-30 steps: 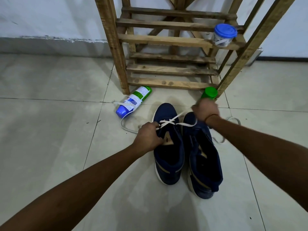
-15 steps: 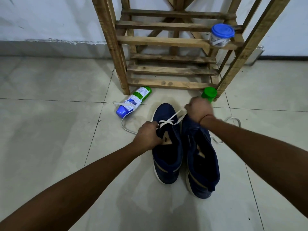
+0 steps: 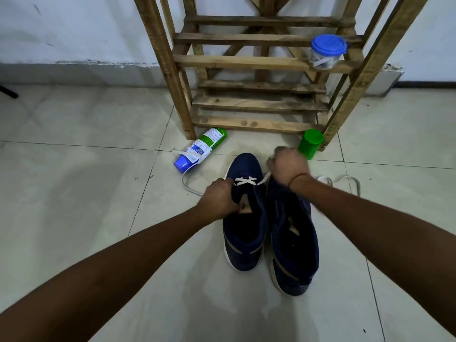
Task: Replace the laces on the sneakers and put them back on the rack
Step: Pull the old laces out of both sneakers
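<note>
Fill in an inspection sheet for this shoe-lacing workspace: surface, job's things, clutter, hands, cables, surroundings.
Surface: pale tiled floor, lightly scuffed.
Job's things: left sneaker and right sneaker side by side, toes toward the wooden rack; white lace crossed once at the left sneaker's front eyelets; no lace seen on the right one.
Clutter: spray can lying on the floor with a lace end across it; green container upright by a rack leg; blue-lidded jar on a rack slat; loose lace right of the sneakers.
Hands: left hand has a grip on the left sneaker beside the lace; right hand, blurred, pinches the white lace.
Cables: nothing seen.
Surroundings: white wall behind.
</note>
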